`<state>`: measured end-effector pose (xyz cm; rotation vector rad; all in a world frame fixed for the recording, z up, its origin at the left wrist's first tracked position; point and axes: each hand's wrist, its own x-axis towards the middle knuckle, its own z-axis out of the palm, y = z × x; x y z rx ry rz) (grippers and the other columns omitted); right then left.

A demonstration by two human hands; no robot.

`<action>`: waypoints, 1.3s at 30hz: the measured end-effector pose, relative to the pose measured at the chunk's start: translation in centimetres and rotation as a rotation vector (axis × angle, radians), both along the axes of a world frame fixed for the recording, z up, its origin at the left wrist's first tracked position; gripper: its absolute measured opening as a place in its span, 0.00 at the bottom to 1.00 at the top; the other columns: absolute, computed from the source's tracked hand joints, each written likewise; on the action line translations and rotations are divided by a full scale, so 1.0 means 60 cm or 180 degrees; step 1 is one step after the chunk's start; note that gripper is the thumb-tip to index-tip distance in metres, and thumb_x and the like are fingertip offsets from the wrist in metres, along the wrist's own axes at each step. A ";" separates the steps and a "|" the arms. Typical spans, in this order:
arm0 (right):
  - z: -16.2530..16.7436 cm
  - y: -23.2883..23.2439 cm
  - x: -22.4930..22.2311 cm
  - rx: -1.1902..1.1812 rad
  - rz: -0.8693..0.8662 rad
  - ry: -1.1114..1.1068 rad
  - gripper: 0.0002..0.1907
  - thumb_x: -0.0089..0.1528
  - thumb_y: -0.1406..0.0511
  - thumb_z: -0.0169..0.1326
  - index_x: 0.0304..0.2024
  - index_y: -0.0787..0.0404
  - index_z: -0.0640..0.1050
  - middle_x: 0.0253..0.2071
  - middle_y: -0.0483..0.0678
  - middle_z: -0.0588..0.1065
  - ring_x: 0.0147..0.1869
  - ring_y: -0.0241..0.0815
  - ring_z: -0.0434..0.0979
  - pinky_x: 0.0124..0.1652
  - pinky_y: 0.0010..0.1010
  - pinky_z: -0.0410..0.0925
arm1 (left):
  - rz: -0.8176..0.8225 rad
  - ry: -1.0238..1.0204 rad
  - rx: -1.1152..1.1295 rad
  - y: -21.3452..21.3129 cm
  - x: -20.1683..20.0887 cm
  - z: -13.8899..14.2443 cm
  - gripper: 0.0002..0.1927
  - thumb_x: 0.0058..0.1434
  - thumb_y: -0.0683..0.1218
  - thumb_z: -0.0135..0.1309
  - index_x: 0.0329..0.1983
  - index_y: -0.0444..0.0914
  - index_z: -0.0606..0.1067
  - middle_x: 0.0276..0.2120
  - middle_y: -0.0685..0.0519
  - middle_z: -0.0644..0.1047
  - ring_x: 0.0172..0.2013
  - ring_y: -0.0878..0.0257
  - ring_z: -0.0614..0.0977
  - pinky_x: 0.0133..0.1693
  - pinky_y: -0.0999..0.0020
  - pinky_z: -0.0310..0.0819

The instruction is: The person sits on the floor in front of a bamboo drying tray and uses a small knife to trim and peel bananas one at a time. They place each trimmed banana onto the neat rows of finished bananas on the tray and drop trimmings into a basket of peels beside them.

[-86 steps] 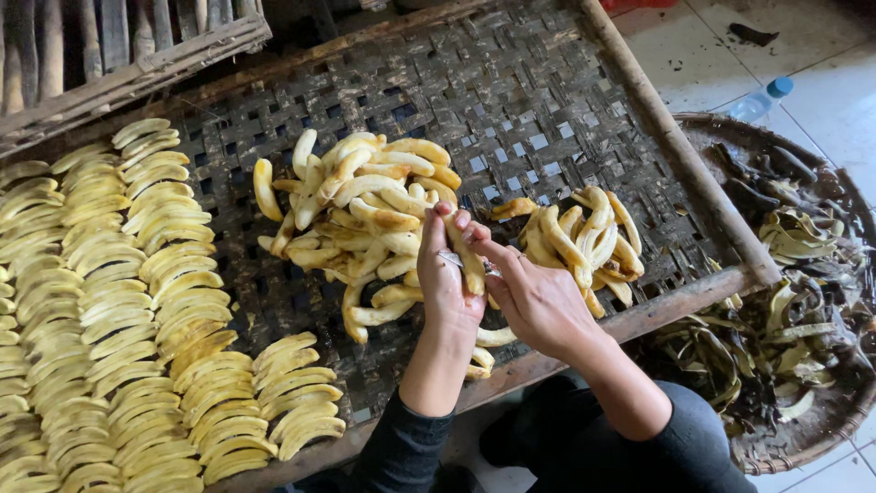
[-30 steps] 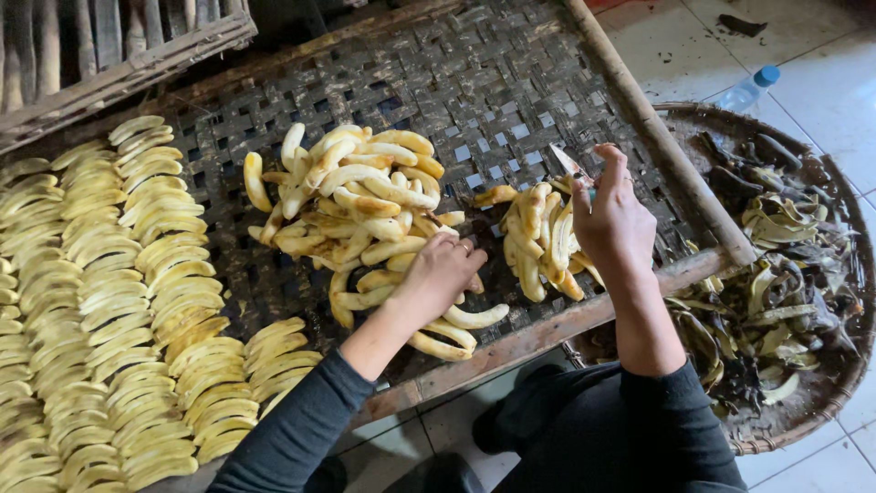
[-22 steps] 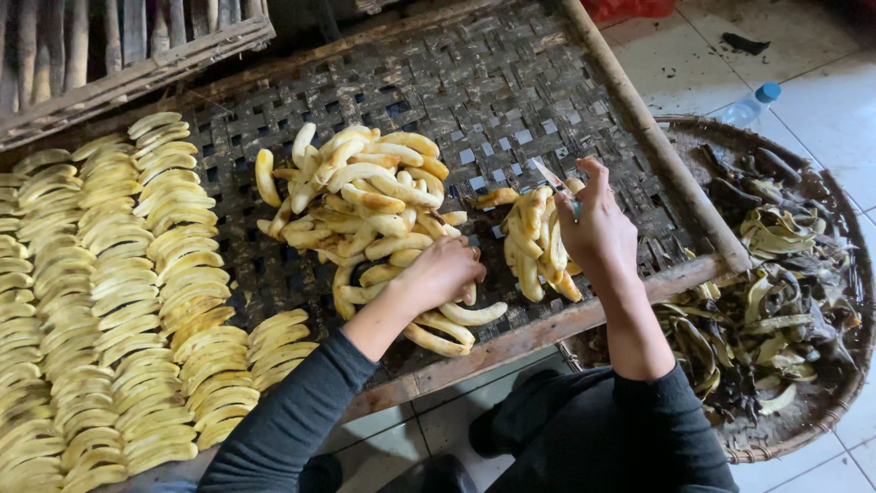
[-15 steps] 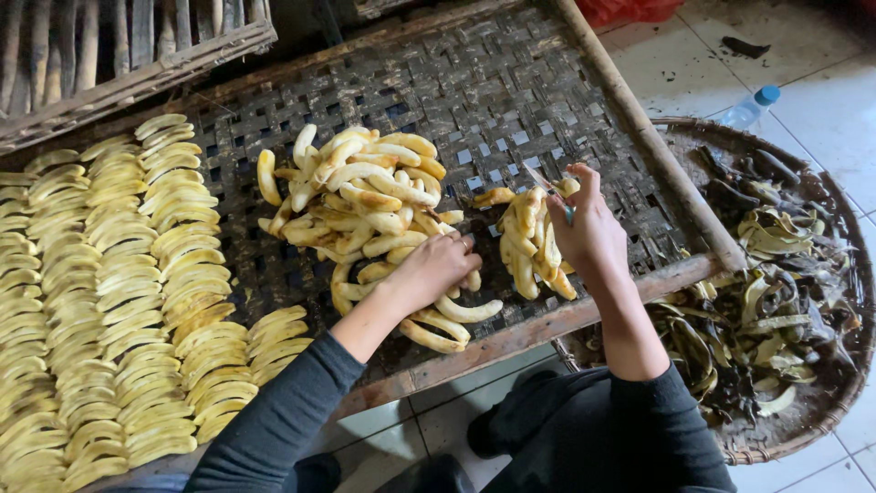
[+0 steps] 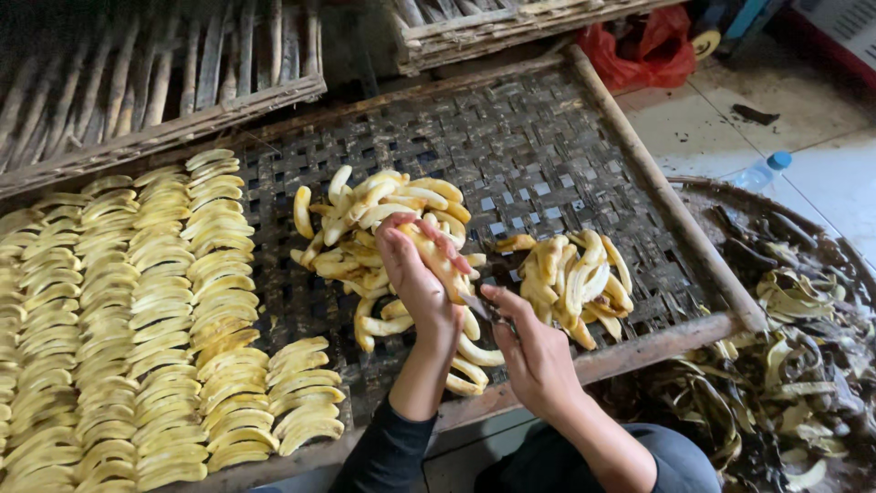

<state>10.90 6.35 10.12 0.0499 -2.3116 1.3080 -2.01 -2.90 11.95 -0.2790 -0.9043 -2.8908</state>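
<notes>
Left hand (image 5: 418,285) raised over woven tray (image 5: 547,146), fingers curled around peeled banana (image 5: 440,260), just above loose banana pile (image 5: 379,228). Right hand (image 5: 534,351) close beside, fingers pinched on what seems a small blade (image 5: 476,306) touching the fruit's lower end. Smaller heap (image 5: 570,278) right; sliced rows (image 5: 155,310) left; peel basket (image 5: 785,365) far right.

Neat rows of peeled banana halves (image 5: 137,319) lie on a woven bamboo tray (image 5: 547,146), a round basket of peels (image 5: 785,365) beside it, a plastic bottle (image 5: 762,172) and red bag (image 5: 652,50) beyond
</notes>
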 end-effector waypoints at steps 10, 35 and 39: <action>0.004 -0.006 -0.033 0.0588 0.0225 -0.0111 0.25 0.64 0.71 0.50 0.65 0.59 0.72 0.35 0.57 0.78 0.35 0.55 0.80 0.34 0.40 0.71 | 0.0224 -0.0219 0.0440 -0.002 -0.023 -0.018 0.16 0.76 0.58 0.42 0.48 0.41 0.66 0.33 0.51 0.71 0.26 0.64 0.71 0.23 0.70 0.66; -0.037 0.033 -0.067 0.1243 0.0097 -0.0253 0.25 0.65 0.69 0.49 0.65 0.57 0.69 0.46 0.53 0.79 0.41 0.53 0.82 0.35 0.41 0.71 | -0.0940 -0.1458 0.0577 0.018 0.022 -0.113 0.11 0.73 0.47 0.41 0.42 0.35 0.69 0.32 0.49 0.76 0.46 0.51 0.83 0.61 0.52 0.72; -0.042 0.044 -0.075 0.1319 0.0126 -0.0260 0.24 0.64 0.67 0.49 0.64 0.57 0.68 0.48 0.54 0.80 0.42 0.55 0.82 0.35 0.43 0.71 | -0.1327 -0.1526 0.0602 0.021 0.020 -0.137 0.11 0.75 0.45 0.41 0.44 0.34 0.72 0.40 0.44 0.78 0.56 0.49 0.81 0.62 0.56 0.70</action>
